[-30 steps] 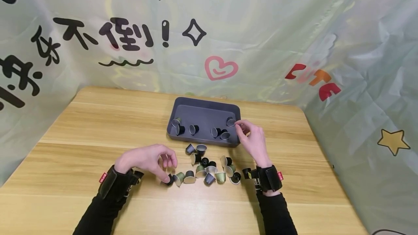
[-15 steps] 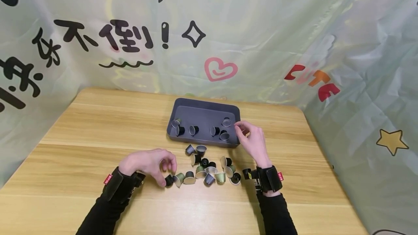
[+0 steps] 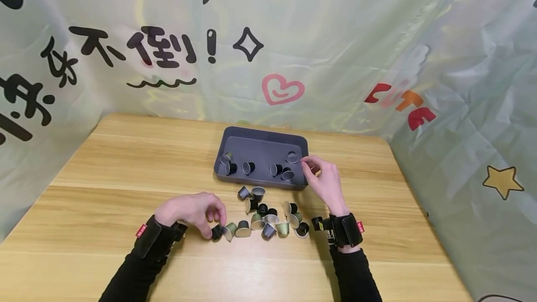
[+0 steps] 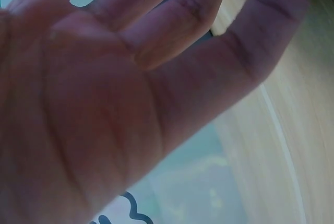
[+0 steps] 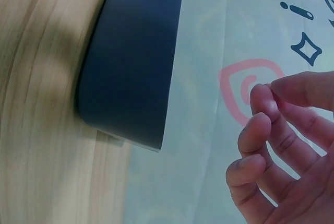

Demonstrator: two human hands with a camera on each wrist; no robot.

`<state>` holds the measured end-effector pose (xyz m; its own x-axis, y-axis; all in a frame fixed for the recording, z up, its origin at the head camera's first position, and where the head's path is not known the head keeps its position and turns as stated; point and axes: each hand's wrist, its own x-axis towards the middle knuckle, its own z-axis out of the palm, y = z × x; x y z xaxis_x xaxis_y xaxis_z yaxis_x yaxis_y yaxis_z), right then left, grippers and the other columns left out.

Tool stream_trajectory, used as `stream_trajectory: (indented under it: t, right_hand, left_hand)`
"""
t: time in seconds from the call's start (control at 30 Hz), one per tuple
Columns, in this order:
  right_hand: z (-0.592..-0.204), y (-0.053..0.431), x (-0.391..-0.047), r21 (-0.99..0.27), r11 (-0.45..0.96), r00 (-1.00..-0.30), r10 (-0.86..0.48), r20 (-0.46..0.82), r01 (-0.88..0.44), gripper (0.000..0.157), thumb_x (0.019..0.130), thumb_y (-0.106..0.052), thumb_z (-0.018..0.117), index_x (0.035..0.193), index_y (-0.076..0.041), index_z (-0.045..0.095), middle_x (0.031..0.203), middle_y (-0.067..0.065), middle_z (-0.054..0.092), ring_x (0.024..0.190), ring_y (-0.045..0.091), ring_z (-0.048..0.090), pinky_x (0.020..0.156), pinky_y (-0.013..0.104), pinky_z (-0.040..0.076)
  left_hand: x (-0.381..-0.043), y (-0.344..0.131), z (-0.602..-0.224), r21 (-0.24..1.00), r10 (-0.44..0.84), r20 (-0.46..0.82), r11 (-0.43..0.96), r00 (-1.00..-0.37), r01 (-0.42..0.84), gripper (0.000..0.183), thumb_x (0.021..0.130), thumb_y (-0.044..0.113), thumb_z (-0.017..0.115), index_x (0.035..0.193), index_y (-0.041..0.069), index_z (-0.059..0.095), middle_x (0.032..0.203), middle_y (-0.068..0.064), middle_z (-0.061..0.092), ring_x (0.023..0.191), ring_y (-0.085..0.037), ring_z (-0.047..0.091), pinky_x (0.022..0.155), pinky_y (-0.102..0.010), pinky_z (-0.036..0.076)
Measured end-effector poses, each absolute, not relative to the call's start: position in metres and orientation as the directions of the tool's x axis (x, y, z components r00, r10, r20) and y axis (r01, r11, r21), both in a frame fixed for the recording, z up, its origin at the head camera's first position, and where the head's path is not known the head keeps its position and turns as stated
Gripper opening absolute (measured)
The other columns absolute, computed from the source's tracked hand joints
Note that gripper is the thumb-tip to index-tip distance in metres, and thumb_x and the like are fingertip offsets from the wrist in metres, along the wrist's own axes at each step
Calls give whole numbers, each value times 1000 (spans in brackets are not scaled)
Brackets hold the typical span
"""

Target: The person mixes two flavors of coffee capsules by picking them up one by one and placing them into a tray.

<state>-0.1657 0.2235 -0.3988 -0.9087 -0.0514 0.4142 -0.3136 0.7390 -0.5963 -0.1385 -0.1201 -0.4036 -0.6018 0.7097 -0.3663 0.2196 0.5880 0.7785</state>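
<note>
A black coffee capsule (image 3: 216,232) lies on the table at the left end of a loose group of capsules. My left hand (image 3: 194,209) pinches it between thumb and bent fingers; the left wrist view shows the palm (image 4: 88,114) but no capsule. My right hand (image 3: 322,178) hangs over the right rim of the dark grey tray (image 3: 260,141). Its fingers are loosely curled, thumb near the index tip, with nothing held in the right wrist view. Just left of those fingertips, a capsule (image 3: 292,157) rests in the tray, apart from them.
Several capsules are spread along the tray's near side, among them a black one (image 3: 249,168). More green, blue and black capsules, such as a pale green one (image 3: 283,229), lie on the wooden table (image 3: 147,153) between my hands. Printed cloth (image 3: 335,59) hangs behind.
The capsule by my right fingertips has come away from them and shifted slightly left in the tray. My left hand has moved a little right, its fingers closing around the black coffee capsule.
</note>
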Motion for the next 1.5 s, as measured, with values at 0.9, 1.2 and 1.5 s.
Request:
stream_trajectory:
  t: [0.9,1.2,1.5]
  right_hand:
    - [-398,224,-165,-608,734,-918,-51,394,-302,13,95,-14,65,100,-10,76,81,7,74,68,17,64,59,19,42]
    - [-398,224,-165,-611,730,-917,-52,395,-305,13,94,-13,65,100,-9,76,81,7,74,68,19,65,59,19,42]
    - [-398,225,-165,-608,733,-916,-53,398,-307,13,95,-14,66,100,-10,77,80,6,74,68,17,64,59,19,43]
  left_hand:
    - [-141,-128,-400,746,679,-372,624,-633,231,34,61,-11,78,87,10,71,76,2,60,71,-9,53,63,-19,45]
    - [-144,-136,-394,774,674,-342,597,-655,210,35,68,-5,79,99,10,73,78,-1,63,69,-10,56,63,-21,48]
    - [-156,-139,-399,824,712,-99,450,-695,343,37,77,2,80,112,-2,71,113,-15,63,84,-9,65,76,-20,60]
